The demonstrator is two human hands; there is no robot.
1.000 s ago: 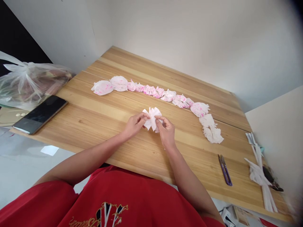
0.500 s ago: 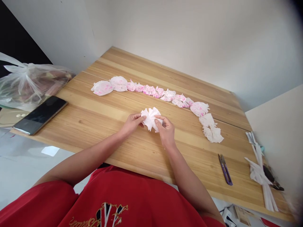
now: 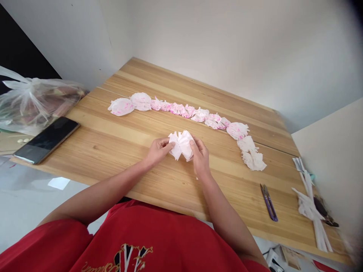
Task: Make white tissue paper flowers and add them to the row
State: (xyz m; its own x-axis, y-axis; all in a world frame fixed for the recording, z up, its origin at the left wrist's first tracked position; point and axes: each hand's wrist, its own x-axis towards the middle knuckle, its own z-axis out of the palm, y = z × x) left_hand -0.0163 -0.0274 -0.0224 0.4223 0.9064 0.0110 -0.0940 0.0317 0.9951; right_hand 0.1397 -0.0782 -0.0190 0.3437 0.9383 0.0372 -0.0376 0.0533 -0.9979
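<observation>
Between my two hands is a white, pleated tissue-paper flower (image 3: 181,145), fanned out above the table. My left hand (image 3: 159,150) pinches its left side, thumb on top. My right hand (image 3: 200,154) grips the right side, with the thumb pressed on the folds and the other fingers partly hidden behind. Beyond my hands, a curved row of crumpled pink-and-white paper flowers (image 3: 178,109) lies across the wooden table (image 3: 113,139). At the row's right end are plainer white ones (image 3: 253,160).
Purple-handled thread snips (image 3: 269,204) lie at the right. Near the right edge is a tied bundle of white paper strips (image 3: 310,207) beside a dark object. A phone (image 3: 47,139) lies at the left, by a knotted clear plastic bag (image 3: 36,100). Walls border the table.
Both thumbs have shifted on the tissue paper. Its outline has gone from a rounder, ragged disc to a bow-like shape with a gap at the bottom.
</observation>
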